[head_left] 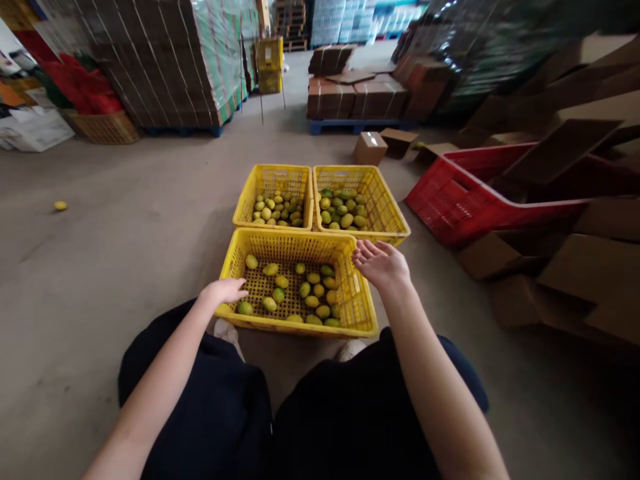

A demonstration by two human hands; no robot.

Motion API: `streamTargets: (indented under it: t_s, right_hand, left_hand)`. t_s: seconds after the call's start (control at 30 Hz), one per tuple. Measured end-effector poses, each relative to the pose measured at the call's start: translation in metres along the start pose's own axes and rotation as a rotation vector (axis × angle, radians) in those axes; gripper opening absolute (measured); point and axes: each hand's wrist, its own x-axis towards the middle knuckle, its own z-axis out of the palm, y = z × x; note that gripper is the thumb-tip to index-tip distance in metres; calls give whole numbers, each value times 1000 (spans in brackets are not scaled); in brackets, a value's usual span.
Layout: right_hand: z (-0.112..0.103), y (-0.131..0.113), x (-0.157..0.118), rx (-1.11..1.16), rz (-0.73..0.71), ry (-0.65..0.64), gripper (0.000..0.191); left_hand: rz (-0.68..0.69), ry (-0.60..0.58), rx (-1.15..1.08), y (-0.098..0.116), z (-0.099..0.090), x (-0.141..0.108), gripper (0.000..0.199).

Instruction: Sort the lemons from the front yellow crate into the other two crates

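In front of my knees stands a yellow plastic crate with a lattice floor. Several yellow-green oval fruits, which look like small mangoes, lie loosely in it, more of them on the right. My left hand is over the crate's left side, fingers stretched out and holding nothing. Above the right rim, my right hand is palm up, its fingers spread and bare. Behind the near crate, a left yellow crate and a right yellow crate sit side by side, both holding similar fruits.
A red crate with cardboard in it stands to the right, among piled cardboard boxes. One yellow fruit lies on the floor at left. Farther back are a blue pallet with flattened cartons and a wrapped stack.
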Motion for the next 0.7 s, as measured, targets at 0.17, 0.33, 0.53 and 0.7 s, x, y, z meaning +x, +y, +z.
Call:
streamTargets:
  t_s: [0.17, 0.33, 0.53, 0.7]
  right_hand:
    - [0, 3, -7, 48, 72, -58, 18]
    - [6, 14, -9, 42, 157, -150, 15]
    - [13, 7, -6, 35, 108, -136, 9]
    - [1, -5, 1, 3, 86, -163, 7]
  left_hand:
    - [-35, -113, -139, -6, 35, 26, 46]
    - [-67, -144, -308, 12, 77, 85, 34]
    - [-195, 8, -485, 57, 130, 158, 74]
    - [-291, 57, -503, 85, 148, 191, 83]
